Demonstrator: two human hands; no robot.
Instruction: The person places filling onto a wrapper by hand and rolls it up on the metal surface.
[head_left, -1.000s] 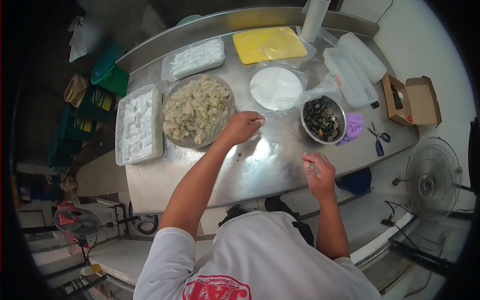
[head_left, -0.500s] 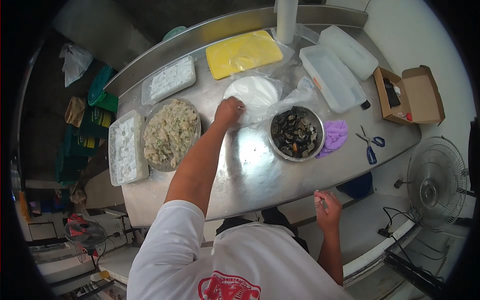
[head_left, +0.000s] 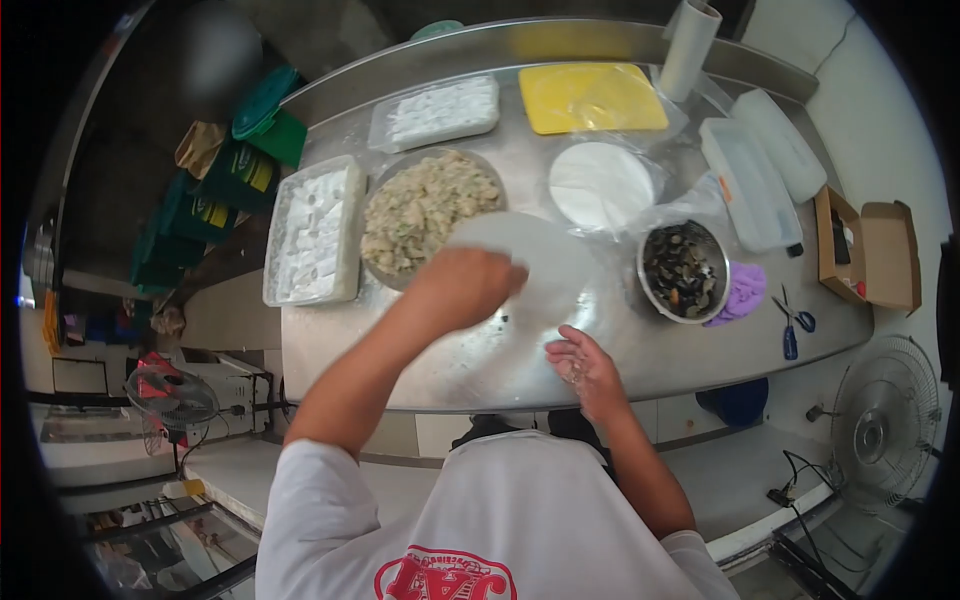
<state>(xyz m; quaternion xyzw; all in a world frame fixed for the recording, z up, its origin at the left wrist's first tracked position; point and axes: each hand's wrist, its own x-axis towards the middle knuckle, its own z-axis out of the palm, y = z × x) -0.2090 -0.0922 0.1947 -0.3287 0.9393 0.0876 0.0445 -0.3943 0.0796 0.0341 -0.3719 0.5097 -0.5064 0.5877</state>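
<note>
Blur softens our left hand and the thin round sheet pinched in its fingers, so the exact grip is hard to make out. The hand hides the near edge of the pale mixture; the sheet is just right of the mixture. Half a second ago that hand was at the white stack, right of the mixture. Our right hand, fingers apart, has come nearer the mixture.
</note>
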